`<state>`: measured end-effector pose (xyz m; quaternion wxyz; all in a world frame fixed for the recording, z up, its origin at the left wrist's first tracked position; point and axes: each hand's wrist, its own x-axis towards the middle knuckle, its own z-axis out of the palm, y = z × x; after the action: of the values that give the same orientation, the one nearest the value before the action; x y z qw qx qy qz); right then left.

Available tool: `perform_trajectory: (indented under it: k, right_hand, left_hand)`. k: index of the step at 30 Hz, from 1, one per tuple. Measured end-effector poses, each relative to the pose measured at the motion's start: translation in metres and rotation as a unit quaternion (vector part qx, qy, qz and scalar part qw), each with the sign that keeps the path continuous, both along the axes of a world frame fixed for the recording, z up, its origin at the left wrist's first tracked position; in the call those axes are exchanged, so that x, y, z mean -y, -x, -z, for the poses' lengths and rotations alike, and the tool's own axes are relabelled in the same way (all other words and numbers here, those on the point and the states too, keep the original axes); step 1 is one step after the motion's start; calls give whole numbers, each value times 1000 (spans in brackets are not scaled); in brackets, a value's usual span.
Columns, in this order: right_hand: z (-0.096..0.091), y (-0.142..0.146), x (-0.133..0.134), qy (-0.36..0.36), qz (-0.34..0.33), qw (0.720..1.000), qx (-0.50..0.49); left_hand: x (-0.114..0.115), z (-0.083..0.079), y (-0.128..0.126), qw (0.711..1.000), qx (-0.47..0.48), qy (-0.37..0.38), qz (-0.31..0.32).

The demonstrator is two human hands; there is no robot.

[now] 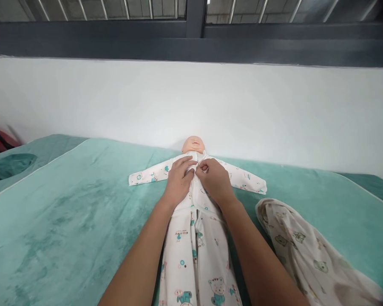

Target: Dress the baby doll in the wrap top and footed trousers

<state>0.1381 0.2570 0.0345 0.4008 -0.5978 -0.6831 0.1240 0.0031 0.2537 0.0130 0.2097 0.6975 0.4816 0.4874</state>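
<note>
In the head view, a doll (193, 145) lies on its back at the centre of the frame, its head close to the white wall (140, 102). The white printed suit (198, 199) lies over its body, legs reaching down to the bottom edge. The sleeves spread to either side, which probably leaves the chest front exposed to both hands.

The left hand (179, 180) rests on the chest, perhaps steadying the cloth; whether its fingers grip anything, I cannot tell. The right hand (216, 180) has thumb and finger pinched together on the suit's front, just below the neck.

The wall limits reach beyond the head, with the dark window frame (114, 40) across the top. The green blanket (76, 221) stretches widest at the left, likely giving that elbow more room. At lower right a bear-print cloth (306, 246) lies just beside the right forearm, so outward movement seems tighter there.
</note>
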Motion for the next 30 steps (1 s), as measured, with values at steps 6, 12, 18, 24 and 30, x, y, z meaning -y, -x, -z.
perform_trajectory:
  k: [6,12,18,24,30]
  right_hand:
    - [2,2,2,-30,-16,999,34]
    - [3,-7,-5,0,-51,997,-57]
    - [3,-16,-7,86,-105,978,-157]
    - [3,-17,-10,33,-66,988,-133]
    - [5,-15,-15,19,-26,993,-110]
  left_hand:
    - [-1,1,2,1000,9,-9,19]
    - [-2,2,2,1000,6,-15,15]
    - [-2,2,2,999,-16,-39,10]
    - [-3,4,1,996,-78,-42,4]
    - [-4,1,1,994,-105,-21,10]
